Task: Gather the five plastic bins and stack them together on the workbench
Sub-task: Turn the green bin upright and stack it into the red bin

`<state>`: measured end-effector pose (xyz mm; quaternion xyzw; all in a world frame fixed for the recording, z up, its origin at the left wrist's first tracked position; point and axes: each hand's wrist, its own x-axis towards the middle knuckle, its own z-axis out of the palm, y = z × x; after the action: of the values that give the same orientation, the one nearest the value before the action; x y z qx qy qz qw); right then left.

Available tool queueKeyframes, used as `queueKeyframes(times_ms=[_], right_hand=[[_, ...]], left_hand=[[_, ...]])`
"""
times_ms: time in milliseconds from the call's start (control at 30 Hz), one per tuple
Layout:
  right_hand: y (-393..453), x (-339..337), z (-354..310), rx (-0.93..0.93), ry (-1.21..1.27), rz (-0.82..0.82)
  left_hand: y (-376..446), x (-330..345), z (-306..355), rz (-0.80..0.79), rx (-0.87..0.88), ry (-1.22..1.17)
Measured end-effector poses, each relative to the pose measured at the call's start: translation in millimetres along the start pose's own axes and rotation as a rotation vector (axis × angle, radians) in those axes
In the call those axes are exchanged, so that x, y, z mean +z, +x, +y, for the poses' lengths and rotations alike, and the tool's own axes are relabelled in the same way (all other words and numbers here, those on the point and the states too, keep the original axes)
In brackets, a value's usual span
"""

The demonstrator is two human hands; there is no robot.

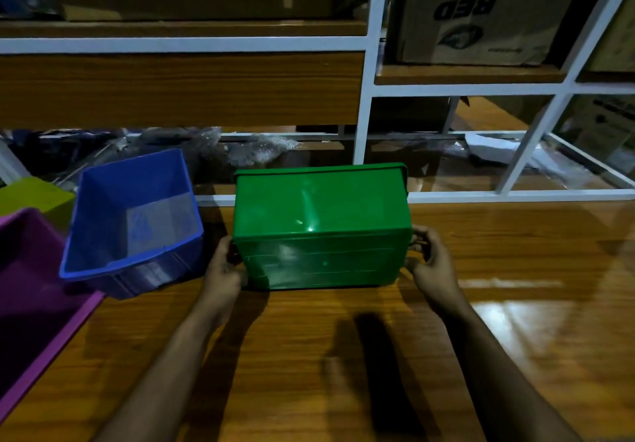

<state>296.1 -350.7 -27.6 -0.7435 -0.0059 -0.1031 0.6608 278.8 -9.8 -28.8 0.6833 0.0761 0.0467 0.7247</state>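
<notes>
A green plastic bin [321,225] lies tipped over in the middle of the wooden workbench [498,304], its opening facing away from me. My left hand [225,270] grips its left end and my right hand [429,263] grips its right end. To the left stands a blue bin [134,215], open side up and tilted. A purple bin [34,290] sits at the left edge, and behind it a yellow-green bin [34,197] is partly hidden.
A white-framed shelving unit [367,98] with wooden boards rises behind the workbench. Cardboard boxes [481,12] sit on its shelves. Crumpled plastic wrap [240,149] lies behind the bins. Bare, glossy bench surface spreads to the right and toward me.
</notes>
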Motion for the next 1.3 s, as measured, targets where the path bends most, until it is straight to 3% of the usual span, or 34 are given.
queueKeyframes(times_ms=[167, 433, 567, 933, 1100, 1300], right_hand=[[-8, -4, 15, 0.126, 0.222, -0.019], [6, -5, -17, 0.301, 0.152, 0.026], [13, -4, -29, 0.269, 0.023, -0.065], [10, -16, -10, 0.111, 0.063, -0.155], [-3, -20, 1, 0.148, 0.109, -0.206], [-16, -14, 23, 0.321, 0.238, -0.131]], left_hand=[[-3, 0, -4, -0.035, -0.082, -0.102], [2, -1, 22, -0.033, -0.132, -0.194], [5, -2, 31, -0.124, -0.171, -0.047], [2, -6, 25, -0.078, -0.062, 0.013], [-3, -15, 7, -0.091, -0.141, -0.344], [-4, -19, -2, -0.124, -0.259, -0.464]])
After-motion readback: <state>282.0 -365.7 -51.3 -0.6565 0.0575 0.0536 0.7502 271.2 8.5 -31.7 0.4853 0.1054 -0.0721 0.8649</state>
